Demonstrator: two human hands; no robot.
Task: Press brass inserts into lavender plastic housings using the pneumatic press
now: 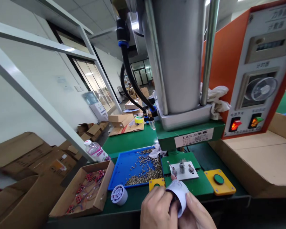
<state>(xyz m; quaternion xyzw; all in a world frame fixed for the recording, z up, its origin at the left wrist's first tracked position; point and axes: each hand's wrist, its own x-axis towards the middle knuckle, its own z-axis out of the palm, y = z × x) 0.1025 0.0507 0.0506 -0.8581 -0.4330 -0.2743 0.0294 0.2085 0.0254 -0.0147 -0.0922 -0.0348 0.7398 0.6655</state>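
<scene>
In the head view, a pale white plastic cylinder is held between both hands, tilted with its open end towards the left. My left hand is closed at that opening, with fingertips reaching inside; something dark in there is mostly hidden. Around the cylinder's right side my right hand is wrapped, thumb along the wall. Just beyond the hands lies a white fixture plate with metal posts, on the green press base. To the left, a similar round white housing with a spoked end rests on the bench.
A blue tray holds many small metal pieces. Beside it, a cardboard box contains red parts with wires. The press cylinder stands overhead. Yellow button boxes flank the base; an orange control box and large carton occupy the right.
</scene>
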